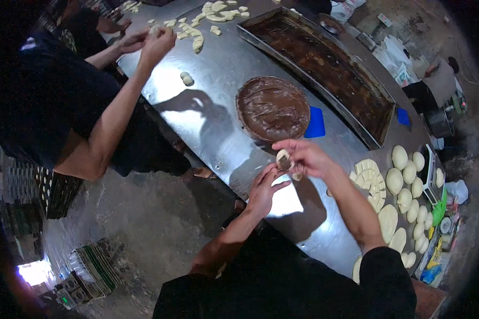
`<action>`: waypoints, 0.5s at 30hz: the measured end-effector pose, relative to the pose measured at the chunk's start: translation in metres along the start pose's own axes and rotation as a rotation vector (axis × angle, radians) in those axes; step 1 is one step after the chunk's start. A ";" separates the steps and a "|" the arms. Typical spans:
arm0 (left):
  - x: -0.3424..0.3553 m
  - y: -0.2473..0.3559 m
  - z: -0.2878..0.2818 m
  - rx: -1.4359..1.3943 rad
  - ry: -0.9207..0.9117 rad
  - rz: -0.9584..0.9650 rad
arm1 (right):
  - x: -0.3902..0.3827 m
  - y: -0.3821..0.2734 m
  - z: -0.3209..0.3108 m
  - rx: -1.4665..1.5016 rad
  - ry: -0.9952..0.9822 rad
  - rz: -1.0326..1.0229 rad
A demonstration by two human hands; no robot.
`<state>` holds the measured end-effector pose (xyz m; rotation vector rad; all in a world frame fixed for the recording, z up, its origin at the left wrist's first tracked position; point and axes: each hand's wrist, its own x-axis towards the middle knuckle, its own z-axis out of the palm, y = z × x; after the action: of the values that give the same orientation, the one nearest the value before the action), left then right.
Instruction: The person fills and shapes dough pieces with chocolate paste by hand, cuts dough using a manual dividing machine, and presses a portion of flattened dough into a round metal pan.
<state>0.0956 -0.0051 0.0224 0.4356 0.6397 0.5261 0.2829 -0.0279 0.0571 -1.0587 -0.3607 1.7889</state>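
Note:
A small piece of pale dough [282,156] with brown filling on it is held in the fingers of my right hand [311,158]. Just below it and to the left, my left hand [262,191] has its thumb and fingers apart, and I see nothing in its grip. Beyond both hands stands a round pan of smooth brown filling [273,109]. A flat blue scraper [315,123] lies against the pan's right side. All of this is over a shiny metal table [218,69].
A long, dark-stained baking tray [324,69] lies at the far right. Dough balls [395,181], flattened rounds and a sliced dough disc [368,178] cover the right side. At left, a co-worker's hands [157,45] work near cut dough strips [197,40]. Another blue scraper [403,117] sits by the tray's corner.

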 end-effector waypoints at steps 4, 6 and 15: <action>-0.019 -0.028 -0.008 0.277 -0.022 0.187 | -0.069 0.035 0.028 0.106 0.202 -0.129; -0.033 -0.030 0.006 0.233 -0.044 0.144 | -0.094 0.058 0.020 0.135 0.283 -0.216; -0.074 -0.073 0.034 0.734 -0.122 0.244 | -0.164 0.135 0.052 -1.203 0.929 -0.821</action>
<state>0.0916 -0.1129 0.0409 1.2406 0.6539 0.4777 0.1824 -0.2212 0.0811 -1.9892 -1.1123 0.1094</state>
